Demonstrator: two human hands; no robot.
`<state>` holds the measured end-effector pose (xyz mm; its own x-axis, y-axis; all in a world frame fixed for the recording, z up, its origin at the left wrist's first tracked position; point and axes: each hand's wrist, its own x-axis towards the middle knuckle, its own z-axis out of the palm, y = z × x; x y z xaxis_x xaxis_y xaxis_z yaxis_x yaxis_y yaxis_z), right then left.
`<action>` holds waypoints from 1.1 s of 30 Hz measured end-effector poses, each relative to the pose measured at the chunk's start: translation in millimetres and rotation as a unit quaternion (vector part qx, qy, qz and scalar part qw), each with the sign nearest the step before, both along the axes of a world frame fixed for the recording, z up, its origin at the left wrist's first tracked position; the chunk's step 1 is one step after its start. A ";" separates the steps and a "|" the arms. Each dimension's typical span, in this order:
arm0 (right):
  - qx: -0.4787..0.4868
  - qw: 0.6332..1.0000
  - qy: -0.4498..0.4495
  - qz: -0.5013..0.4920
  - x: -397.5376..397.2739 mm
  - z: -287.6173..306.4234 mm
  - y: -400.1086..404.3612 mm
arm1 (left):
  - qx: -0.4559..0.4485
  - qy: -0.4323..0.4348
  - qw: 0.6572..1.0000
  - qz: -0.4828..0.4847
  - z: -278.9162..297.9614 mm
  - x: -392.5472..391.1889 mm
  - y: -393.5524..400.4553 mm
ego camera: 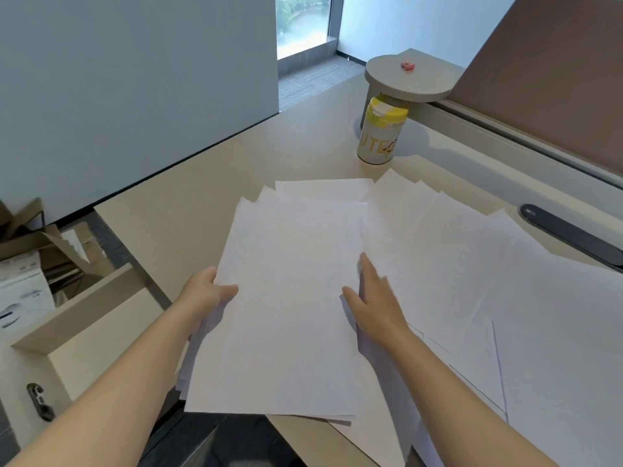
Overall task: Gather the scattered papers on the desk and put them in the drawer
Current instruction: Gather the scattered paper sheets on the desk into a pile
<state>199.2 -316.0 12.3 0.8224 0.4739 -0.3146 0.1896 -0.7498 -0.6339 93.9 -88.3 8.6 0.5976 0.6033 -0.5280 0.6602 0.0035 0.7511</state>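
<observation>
Mid-gather. Left hand (210,291) grips the left edge of a partial stack of papers (290,298), thumb on top, fingers hidden underneath. It pinches to keep the sheets from sliding while more get added. The stack overhangs the desk's (188,183) near edge, which gives the fingers room to get under it.

Right hand (374,301) lies flat and open on the stack's right edge, fingers extended, gripping nothing. It looks like it is pressing the pile square, or about to rake in the next sheets.

Loose papers (505,281) are fanned across the near-right part of the desk, overlapping each other and tucked under the stack's right side. Some run out of view at the right and near edges.

Drawer (87,318) stands open just off the desk's near-left corner, below desk level and close to the left hand, so the drop-off is short. Contents not visible.

Wipes canister (381,136) stands near the far edge, clear of the papers. Dark cable-slot cover (569,234) sits along the right edge, just beyond the loose sheets.

Judgement: roughly halfway through. Right-side sheets still need collecting before the drop.
</observation>
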 end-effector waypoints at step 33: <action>-0.138 0.990 0.022 0.012 13.7 -3.4 -32.3 | -0.121 -0.125 0.980 0.091 7.8 21.3 -49.2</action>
